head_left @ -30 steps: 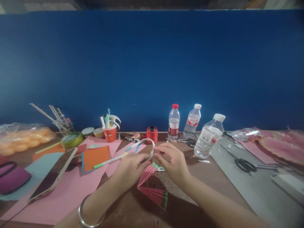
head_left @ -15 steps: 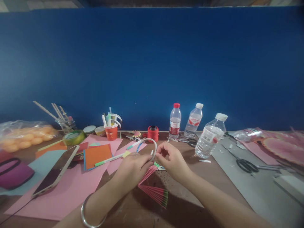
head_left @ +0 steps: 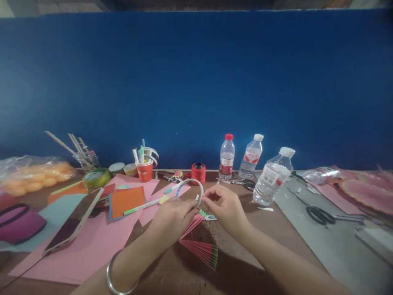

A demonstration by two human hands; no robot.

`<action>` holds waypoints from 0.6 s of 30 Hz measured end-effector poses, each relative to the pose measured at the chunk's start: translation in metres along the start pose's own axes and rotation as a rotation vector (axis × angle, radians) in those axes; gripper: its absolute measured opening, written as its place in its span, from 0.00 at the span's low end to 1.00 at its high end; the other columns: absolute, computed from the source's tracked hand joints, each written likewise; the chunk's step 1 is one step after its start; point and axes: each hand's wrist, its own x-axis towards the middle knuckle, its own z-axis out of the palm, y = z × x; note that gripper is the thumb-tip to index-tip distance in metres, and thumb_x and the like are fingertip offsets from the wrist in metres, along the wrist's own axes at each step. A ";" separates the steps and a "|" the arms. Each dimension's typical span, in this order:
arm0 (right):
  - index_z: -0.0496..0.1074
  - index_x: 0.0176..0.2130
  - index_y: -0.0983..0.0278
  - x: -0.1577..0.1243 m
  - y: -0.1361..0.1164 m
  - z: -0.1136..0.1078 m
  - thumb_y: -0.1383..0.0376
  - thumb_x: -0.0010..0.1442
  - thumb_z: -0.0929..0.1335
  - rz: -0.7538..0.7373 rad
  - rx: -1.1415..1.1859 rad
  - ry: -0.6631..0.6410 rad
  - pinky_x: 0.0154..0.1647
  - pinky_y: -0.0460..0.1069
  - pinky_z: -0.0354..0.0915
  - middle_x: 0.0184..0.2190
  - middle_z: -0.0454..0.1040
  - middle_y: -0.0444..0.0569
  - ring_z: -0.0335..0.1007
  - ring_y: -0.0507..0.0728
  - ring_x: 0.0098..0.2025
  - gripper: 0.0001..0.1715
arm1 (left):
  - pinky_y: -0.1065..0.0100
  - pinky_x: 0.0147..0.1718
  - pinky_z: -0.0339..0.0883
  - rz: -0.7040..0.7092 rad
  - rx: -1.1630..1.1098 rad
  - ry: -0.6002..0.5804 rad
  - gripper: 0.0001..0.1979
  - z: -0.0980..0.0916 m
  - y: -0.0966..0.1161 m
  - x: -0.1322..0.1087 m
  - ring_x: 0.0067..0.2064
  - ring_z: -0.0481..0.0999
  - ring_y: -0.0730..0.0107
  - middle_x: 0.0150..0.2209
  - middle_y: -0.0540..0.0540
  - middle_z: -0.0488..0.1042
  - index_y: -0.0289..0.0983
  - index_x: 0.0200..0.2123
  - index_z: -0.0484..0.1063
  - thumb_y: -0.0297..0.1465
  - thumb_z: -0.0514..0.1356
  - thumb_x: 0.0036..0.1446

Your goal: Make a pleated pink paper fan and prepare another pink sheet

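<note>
My left hand (head_left: 173, 219) is closed around a thin white ring (head_left: 199, 186) with blue print inside, which looks like a narrow roll of double-sided tape. Below the same hand hangs a pleated paper fan (head_left: 202, 250), pink with a red and green edge, its upper folds running up under the fingers. My right hand (head_left: 225, 209) is at the ring's right side, thumb and forefinger pinched together. Whatever lies between those fingertips is too small to make out. A green and white marker (head_left: 143, 207) lies left of my left hand.
A red paper cup of pens (head_left: 144, 171) and a red thread spool (head_left: 198, 173) stand at the back. Water bottles (head_left: 273, 178) stand to the right, near black-handled scissors (head_left: 321, 215). Pink paper (head_left: 89, 250) and a phone (head_left: 72, 223) lie left.
My right fingertips have shifted slightly away from the ring's side. My left hand keeps its hold, and the rest of the scene moves only slightly with the camera.
</note>
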 end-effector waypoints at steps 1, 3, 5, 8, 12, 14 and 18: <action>0.69 0.27 0.62 0.000 -0.001 -0.001 0.71 0.53 0.66 0.010 0.013 -0.017 0.31 0.47 0.59 0.26 0.70 0.43 0.64 0.53 0.30 0.05 | 0.67 0.32 0.57 -0.014 -0.029 0.005 0.12 0.000 0.000 0.000 0.32 0.71 0.65 0.30 0.48 0.75 0.38 0.33 0.72 0.33 0.50 0.62; 0.67 0.27 0.62 0.001 -0.002 -0.002 0.71 0.52 0.65 0.027 0.059 -0.050 0.28 0.46 0.57 0.25 0.67 0.42 0.61 0.52 0.28 0.05 | 0.69 0.27 0.55 -0.079 -0.138 0.003 0.13 0.000 0.000 0.000 0.28 0.68 0.68 0.25 0.50 0.71 0.38 0.27 0.69 0.36 0.51 0.60; 0.64 0.28 0.62 0.003 -0.002 -0.003 0.70 0.53 0.63 0.076 0.152 -0.067 0.25 0.45 0.54 0.24 0.64 0.41 0.58 0.51 0.25 0.04 | 0.70 0.22 0.52 -0.188 -0.370 -0.040 0.18 0.003 -0.003 0.000 0.22 0.63 0.72 0.19 0.52 0.65 0.37 0.21 0.64 0.40 0.51 0.60; 0.62 0.26 0.62 0.009 0.000 -0.008 0.67 0.53 0.64 0.154 0.370 -0.024 0.25 0.45 0.55 0.23 0.63 0.41 0.56 0.50 0.24 0.04 | 0.73 0.16 0.48 -0.340 -0.891 -0.147 0.21 0.008 -0.013 0.000 0.15 0.53 0.78 0.13 0.57 0.53 0.37 0.20 0.61 0.45 0.48 0.58; 0.65 0.25 0.64 0.020 0.002 -0.020 0.64 0.51 0.67 0.264 0.643 0.121 0.28 0.46 0.57 0.25 0.66 0.42 0.59 0.50 0.26 0.06 | 0.75 0.13 0.49 -0.355 -1.105 -0.178 0.22 0.006 -0.029 0.003 0.14 0.51 0.79 0.12 0.57 0.51 0.37 0.19 0.62 0.46 0.48 0.55; 0.66 0.25 0.64 0.025 0.002 -0.028 0.64 0.49 0.68 0.301 0.748 0.203 0.27 0.46 0.57 0.25 0.66 0.43 0.59 0.50 0.26 0.07 | 0.75 0.13 0.51 -0.337 -1.065 -0.184 0.20 0.001 -0.035 0.005 0.14 0.52 0.79 0.13 0.56 0.53 0.36 0.19 0.63 0.45 0.49 0.53; 0.66 0.25 0.63 0.031 0.003 -0.041 0.64 0.49 0.69 0.274 0.819 0.326 0.27 0.46 0.59 0.25 0.65 0.43 0.60 0.50 0.25 0.07 | 0.73 0.14 0.51 -0.315 -0.916 -0.230 0.18 -0.005 -0.042 0.007 0.14 0.50 0.78 0.11 0.57 0.51 0.36 0.20 0.66 0.44 0.52 0.51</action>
